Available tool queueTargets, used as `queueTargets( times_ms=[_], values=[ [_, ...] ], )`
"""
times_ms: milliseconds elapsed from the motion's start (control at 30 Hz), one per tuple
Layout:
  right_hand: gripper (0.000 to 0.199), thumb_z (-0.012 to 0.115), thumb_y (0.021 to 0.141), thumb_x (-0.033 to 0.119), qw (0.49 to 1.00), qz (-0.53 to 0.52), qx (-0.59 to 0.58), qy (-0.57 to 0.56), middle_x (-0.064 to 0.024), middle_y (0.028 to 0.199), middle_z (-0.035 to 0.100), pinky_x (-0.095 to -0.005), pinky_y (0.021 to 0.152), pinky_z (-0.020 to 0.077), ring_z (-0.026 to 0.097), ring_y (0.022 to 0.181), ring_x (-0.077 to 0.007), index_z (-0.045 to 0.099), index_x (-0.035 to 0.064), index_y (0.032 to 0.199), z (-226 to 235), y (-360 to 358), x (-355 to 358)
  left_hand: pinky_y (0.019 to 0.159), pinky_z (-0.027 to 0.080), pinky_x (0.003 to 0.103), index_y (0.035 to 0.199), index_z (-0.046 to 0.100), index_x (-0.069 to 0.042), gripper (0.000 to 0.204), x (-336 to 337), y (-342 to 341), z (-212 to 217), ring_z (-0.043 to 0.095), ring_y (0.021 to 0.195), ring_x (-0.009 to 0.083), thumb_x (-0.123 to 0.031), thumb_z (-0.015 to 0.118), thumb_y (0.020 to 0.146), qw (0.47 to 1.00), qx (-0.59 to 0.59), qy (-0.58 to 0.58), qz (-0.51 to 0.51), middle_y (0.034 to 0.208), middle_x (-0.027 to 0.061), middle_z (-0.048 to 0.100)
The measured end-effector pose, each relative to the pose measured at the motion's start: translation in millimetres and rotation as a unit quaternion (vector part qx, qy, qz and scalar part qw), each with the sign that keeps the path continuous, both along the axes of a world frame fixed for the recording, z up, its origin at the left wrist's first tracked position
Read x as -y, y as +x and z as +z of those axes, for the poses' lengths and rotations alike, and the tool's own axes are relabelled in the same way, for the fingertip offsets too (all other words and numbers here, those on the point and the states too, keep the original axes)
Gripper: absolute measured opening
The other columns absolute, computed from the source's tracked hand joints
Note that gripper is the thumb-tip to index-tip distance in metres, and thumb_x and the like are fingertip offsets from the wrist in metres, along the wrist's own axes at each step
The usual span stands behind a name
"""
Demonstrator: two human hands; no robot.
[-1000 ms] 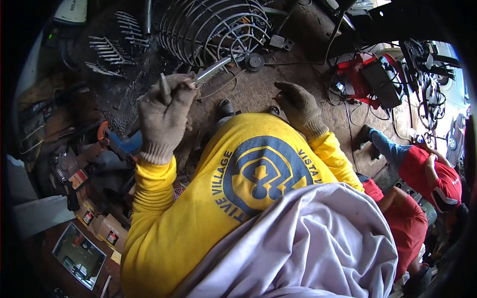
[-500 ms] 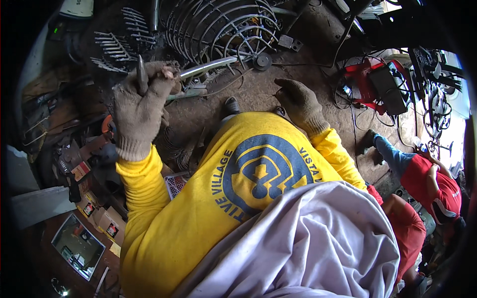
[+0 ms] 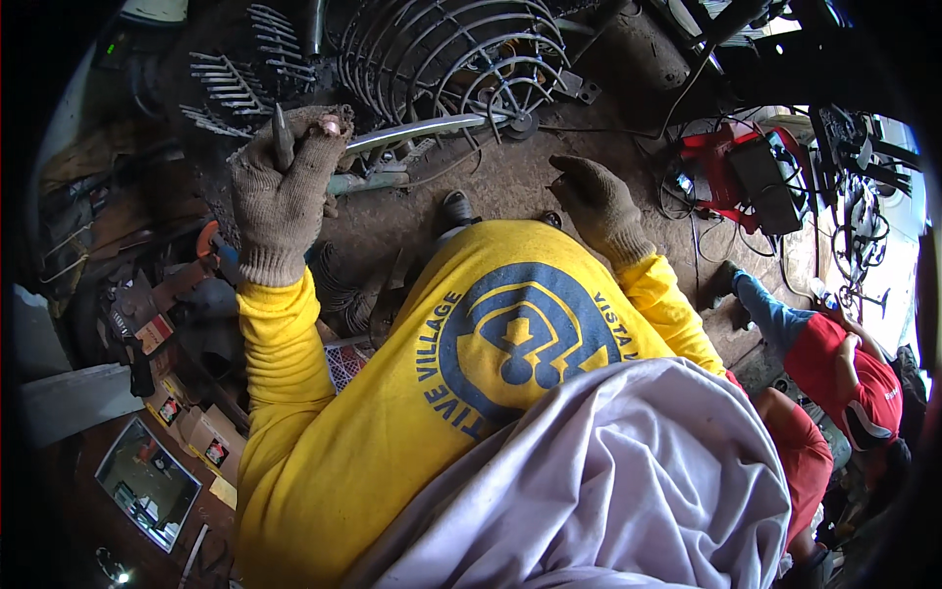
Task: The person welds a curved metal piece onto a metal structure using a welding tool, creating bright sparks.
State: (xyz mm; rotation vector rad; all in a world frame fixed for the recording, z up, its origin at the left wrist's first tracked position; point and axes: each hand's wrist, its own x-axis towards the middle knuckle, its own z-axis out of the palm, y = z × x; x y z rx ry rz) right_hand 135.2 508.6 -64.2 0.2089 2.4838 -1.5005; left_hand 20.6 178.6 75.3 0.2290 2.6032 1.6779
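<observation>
My left hand [image 3: 285, 191], in a brown knit glove, is closed around a pointed grey metal tool [image 3: 283, 137] whose tip stands up past the fingers; the rest is hidden. A bare fingertip shows through the glove. Right beside this hand begins a flat shiny metal bar [image 3: 417, 131], running to the hub of a round cage of curved metal rods [image 3: 442, 49]. I cannot tell whether the hand touches the bar. My right hand [image 3: 601, 201], gloved too, hovers above the floor with fingers stretched out and nothing visible in it.
Rows of short metal rods [image 3: 231, 83] lie at the far left. A red machine with cables [image 3: 721, 167] stands at the right. Two people in red shirts [image 3: 849, 368] are at the lower right. Cartons [image 3: 211, 437] and a framed glass panel [image 3: 147, 486] are at the lower left.
The round cage and its bar have shifted slightly to the right. My left hand has moved a little up and right, still holding the pointed tool. My right hand has hardly moved.
</observation>
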Motion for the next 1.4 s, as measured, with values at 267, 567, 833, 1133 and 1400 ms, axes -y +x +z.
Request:
queueTargets(
  times_ms=[267, 567, 833, 1133, 1400],
  values=[
    [0.033, 0.071, 0.094, 0.013, 0.996, -0.059, -0.036, -0.047, -0.0112, 0.105, 0.073, -0.0312, 0.083, 0.056, 0.07, 0.093, -0.0181, 0.067, 0.0044, 0.125, -3, -4, 2, 0.054, 0.049, 0.019, 0.106, 0.074, -0.003, 0.018, 1, 3, 0, 0.065, 0.071, 0.006, -0.016, 0.073, 0.095, 0.999, 0.044, 0.025, 0.002, 0.091, 0.0057, 0.075],
    [0.042, 0.07, 0.097, 0.025, 0.887, -0.355, -0.296, -0.007, -0.0091, 0.111, 0.071, -0.0294, 0.086, 0.0543, 0.068, 0.097, -0.0168, 0.063, -0.0001, 0.129, 39, -63, -93, 0.045, 0.042, 0.018, 0.106, 0.073, -0.007, 0.015, 3, -2, -9, 0.053, 0.053, 0.0011, -0.018, 0.074, 0.095, 0.998, 0.005, 0.06, -0.037, 0.074, -0.0027, 0.066],
    [0.058, 0.075, 0.092, 0.04, 0.89, -0.371, -0.263, 0.016, -0.007, 0.109, 0.072, -0.0294, 0.088, 0.0523, 0.068, 0.098, -0.0169, 0.062, -0.0012, 0.13, 66, -119, -128, 0.045, 0.042, 0.018, 0.105, 0.074, -0.007, 0.013, 1, -2, -7, 0.054, 0.054, 0.0017, -0.012, 0.074, 0.094, 0.995, 0.009, 0.088, -0.05, 0.075, -0.0019, 0.067],
    [0.039, 0.075, 0.093, 0.032, 0.903, -0.375, -0.162, -0.137, -0.0029, 0.103, 0.072, -0.0257, 0.081, 0.0524, 0.066, 0.091, -0.0107, 0.07, 0.0043, 0.12, 12, -90, -102, 0.045, 0.043, 0.018, 0.104, 0.073, -0.006, 0.011, -4, 6, 4, 0.056, 0.055, 0.0018, -0.012, 0.073, 0.095, 0.994, -0.015, 0.08, -0.074, 0.076, -0.001, 0.068],
    [0.037, 0.07, 0.098, 0.021, 0.916, -0.354, -0.134, -0.132, -0.0057, 0.114, 0.071, -0.0248, 0.085, 0.054, 0.066, 0.099, -0.0118, 0.065, 0.0013, 0.129, -15, -54, -91, 0.045, 0.045, 0.017, 0.106, 0.072, -0.006, 0.013, -11, 4, 13, 0.058, 0.056, 0.0024, -0.014, 0.074, 0.095, 0.997, 0.054, 0.055, -0.011, 0.075, -0.0006, 0.068]
  ],
)
